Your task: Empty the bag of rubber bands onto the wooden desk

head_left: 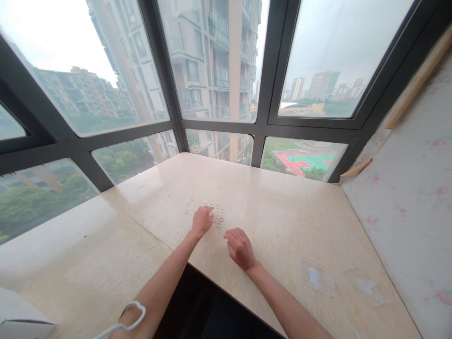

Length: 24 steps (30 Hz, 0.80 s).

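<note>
Several small thin rings lie scattered on the pale tabletop. A red ring stands out among the duller ones. My left hand reaches over the group, fingers partly stretched and resting at or just above the rings; whether it touches one is too small to tell. To its left, a few rings sit apart, such as a pale ring. One more ring lies farther back. My right hand hovers low or rests nearer to me, fingers loosely bent with the thumb apart, nothing visible in it.
Two clear plastic packets, a nearer packet and a farther packet, lie at the right. A white box and a white cable are at lower left. Dark window frames border the back; a papered wall stands right.
</note>
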Tool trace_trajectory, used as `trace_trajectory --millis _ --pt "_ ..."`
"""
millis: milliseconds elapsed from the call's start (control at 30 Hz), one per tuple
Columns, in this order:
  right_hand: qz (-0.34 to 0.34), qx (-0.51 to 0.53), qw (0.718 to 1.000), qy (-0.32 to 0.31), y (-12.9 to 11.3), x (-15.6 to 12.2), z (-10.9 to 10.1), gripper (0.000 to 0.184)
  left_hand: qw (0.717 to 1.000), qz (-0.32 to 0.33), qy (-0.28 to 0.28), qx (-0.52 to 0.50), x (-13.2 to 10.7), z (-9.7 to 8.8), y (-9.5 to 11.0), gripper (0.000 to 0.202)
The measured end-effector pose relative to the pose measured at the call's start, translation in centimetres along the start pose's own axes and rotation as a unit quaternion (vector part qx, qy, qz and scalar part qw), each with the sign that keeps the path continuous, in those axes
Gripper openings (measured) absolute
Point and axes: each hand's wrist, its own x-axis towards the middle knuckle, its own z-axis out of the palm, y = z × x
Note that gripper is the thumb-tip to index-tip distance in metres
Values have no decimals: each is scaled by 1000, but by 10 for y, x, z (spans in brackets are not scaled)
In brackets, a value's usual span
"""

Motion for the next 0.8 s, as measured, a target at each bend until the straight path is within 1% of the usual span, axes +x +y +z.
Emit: trace_trajectory --millis 67,133,233,467,667,800 --pt "-20 45 999 2 -11 -13 -12 28 1000 1 -4 -3 4 -3 -12 27" --pt "-29 74 997 -10 -20 -25 -22 28 1000 10 -12 -11 6 -3 -21 24" --pt "-24 87 995 -31 -28 -35 -29 27 999 28 -19 -27 7 -1 -27 21" --pt "-16 58 996 -61 -28 -32 -24 27 998 53 -23 -36 10 0 -27 19" --pt "5 55 997 -53 -26 -34 -21 26 996 73 -39 -22 16 -1 -25 21" --pt "20 59 997 -46 -24 -35 -20 26 997 62 -32 -19 20 1 -27 21"
